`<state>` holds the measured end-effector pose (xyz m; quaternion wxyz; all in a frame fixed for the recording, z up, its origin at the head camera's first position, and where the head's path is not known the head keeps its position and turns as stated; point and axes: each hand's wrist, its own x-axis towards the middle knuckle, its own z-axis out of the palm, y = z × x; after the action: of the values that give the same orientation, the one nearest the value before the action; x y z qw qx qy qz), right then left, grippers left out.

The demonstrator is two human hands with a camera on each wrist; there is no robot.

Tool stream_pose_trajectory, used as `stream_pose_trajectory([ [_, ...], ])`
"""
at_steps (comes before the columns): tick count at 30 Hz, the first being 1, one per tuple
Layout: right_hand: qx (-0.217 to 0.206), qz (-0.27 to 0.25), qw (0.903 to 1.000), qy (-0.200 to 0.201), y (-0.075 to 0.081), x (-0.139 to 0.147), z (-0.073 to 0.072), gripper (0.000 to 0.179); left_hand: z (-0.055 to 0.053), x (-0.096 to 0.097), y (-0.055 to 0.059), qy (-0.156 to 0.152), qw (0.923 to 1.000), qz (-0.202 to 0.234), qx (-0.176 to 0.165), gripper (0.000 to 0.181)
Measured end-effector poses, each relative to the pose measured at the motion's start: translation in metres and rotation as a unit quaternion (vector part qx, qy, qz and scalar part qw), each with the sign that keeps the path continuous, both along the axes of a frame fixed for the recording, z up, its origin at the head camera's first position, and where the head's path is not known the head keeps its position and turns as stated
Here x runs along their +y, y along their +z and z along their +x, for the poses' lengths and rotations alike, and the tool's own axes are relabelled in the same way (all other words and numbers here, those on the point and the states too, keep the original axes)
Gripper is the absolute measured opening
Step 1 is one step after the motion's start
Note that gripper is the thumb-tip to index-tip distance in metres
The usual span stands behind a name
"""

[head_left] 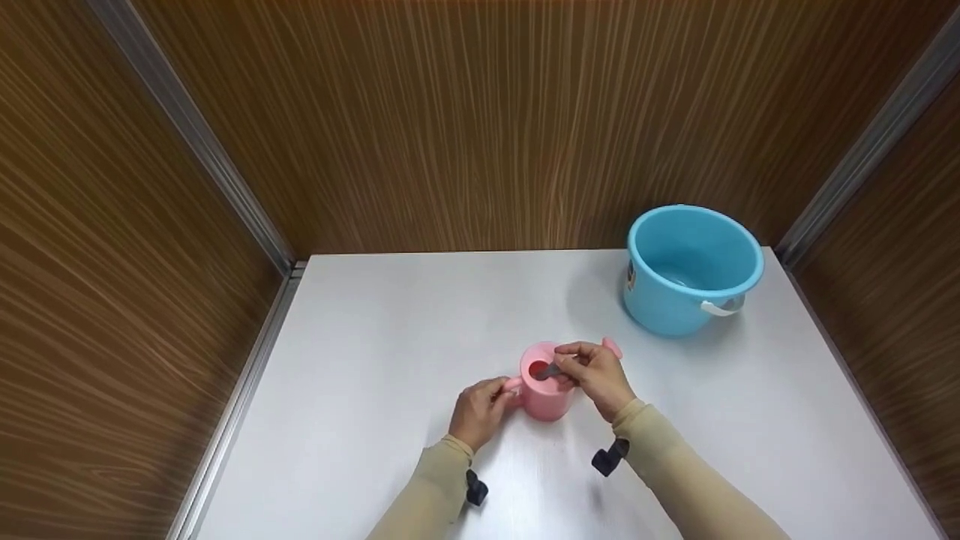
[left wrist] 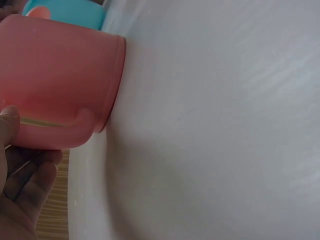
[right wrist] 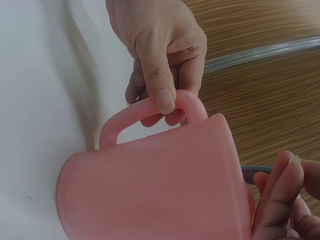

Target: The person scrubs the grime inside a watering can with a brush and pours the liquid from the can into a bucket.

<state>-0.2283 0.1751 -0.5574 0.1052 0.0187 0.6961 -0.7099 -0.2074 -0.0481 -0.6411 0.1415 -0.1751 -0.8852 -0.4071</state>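
Observation:
A pink watering can stands upright on the white table, its round top opening facing up. My left hand grips the can's side handle, thumb on top and fingers curled beneath. Over the rim, my right hand pinches a slim grey tool that slants into the opening. The tool's lower end is hidden inside the can, so its kind cannot be told. Beyond the right hand shows the pink spout end. In the left wrist view the can's wall fills the upper left.
A light blue bucket with a white handle grip stands at the table's back right corner. Wood-grain panels enclose the white table at the back and both sides, with metal strips at the corners.

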Motion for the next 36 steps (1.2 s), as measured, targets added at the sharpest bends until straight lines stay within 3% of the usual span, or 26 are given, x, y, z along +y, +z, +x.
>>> stream_pose_trajectory([
  [14, 0.001, -0.050, 0.9987, -0.007, 0.005, 0.017, 0.001, 0.041, 0.001, 0.000, 0.000, 0.000, 0.9999, 0.002, -0.015, 0.013],
  [21, 0.010, -0.079, 0.9968, -0.004, 0.015, 0.027, 0.000, 0.033, 0.003, 0.002, 0.001, 0.000, 0.9997, 0.004, -0.026, 0.015],
  [25, 0.005, -0.076, 0.9971, -0.004, 0.015, 0.028, -0.001, 0.035, 0.004, 0.004, 0.001, 0.002, 0.9996, 0.000, -0.029, 0.018],
  [31, 0.004, -0.062, 0.9981, -0.001, 0.009, 0.022, -0.002, 0.040, 0.005, 0.005, -0.001, 0.000, 1.0000, -0.005, -0.007, 0.015],
  [36, 0.004, -0.033, 0.9994, 0.008, 0.003, 0.014, -0.001, 0.035, 0.006, 0.007, -0.002, -0.017, 0.9998, 0.001, -0.008, 0.015],
])
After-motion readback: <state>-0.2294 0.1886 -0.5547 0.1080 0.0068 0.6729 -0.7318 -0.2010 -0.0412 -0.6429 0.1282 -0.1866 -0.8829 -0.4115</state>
